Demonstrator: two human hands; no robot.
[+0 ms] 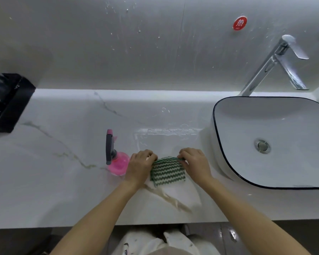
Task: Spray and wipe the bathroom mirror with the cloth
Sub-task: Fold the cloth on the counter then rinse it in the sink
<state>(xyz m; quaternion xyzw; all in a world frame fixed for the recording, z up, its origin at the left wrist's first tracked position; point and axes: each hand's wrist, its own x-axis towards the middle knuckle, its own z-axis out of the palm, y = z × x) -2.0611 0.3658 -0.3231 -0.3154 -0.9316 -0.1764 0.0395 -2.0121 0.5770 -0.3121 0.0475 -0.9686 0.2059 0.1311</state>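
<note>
A green-and-white zigzag cloth (167, 171) lies folded on the white marble counter (53, 181). My left hand (140, 166) pinches its far left corner and my right hand (196, 163) pinches its far right corner. A pink spray bottle (116, 161) with a grey trigger head stands just left of my left hand, untouched. The wall surface (136, 43) behind the counter is speckled with droplets and streaks.
A white basin (276, 142) with a dark rim sits at the right, with a chrome tap (273, 65) behind it. A black box (7, 102) stands at the far left. A red round sticker (239, 23) is on the wall. A wet patch (169, 133) lies beyond the cloth.
</note>
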